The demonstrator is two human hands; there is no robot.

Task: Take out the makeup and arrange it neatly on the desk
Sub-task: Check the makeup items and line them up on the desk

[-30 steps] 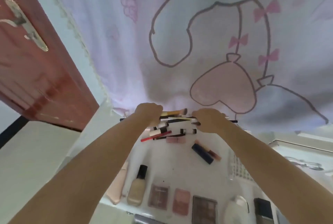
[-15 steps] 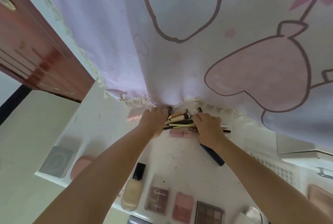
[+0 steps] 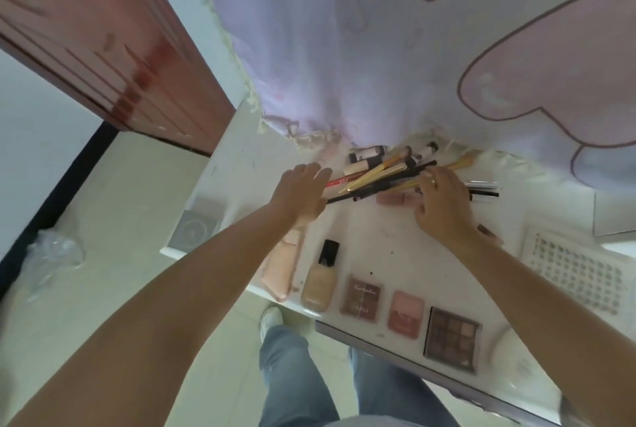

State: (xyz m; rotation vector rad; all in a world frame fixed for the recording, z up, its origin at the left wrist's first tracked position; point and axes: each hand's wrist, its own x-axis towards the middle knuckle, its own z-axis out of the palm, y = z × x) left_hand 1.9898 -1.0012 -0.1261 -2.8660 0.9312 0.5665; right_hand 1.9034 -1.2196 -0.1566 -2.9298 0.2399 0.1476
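- Both forearms reach forward over the white bench (image 3: 406,254) toward a loose heap of brushes and pencils (image 3: 389,173) at its far side, just under the hem of the curtain (image 3: 344,48).
- The left hand (image 3: 301,192) lies palm down at the left end of the heap, fingers straight and together, its fingertips touching the red pencil (image 3: 339,181); it grips nothing.
- The right hand (image 3: 444,206) rests on the right end of the heap, fingers spread and lightly bent, pressing on the handles; whether any finger curls round a handle I cannot tell. A ring shows on one finger.
- Between the two hands the yellow and black handles cross one another; small tubes (image 3: 368,153) lie behind the heap, against the curtain hem.
- Nearer the person than the heap, a row lies along the bench's near edge: a pink tube (image 3: 280,263), a foundation bottle (image 3: 320,280), a brown palette (image 3: 361,296), a blush compact (image 3: 405,313), and an eyeshadow palette (image 3: 451,339).
- Between the heap and that row the bench top shows bare white.
- Left of the heap a grey square box (image 3: 196,229) sits at the bench's left corner; beyond that edge is floor and a red door (image 3: 86,31).
- Right of the heap lies a white perforated tray (image 3: 574,272).
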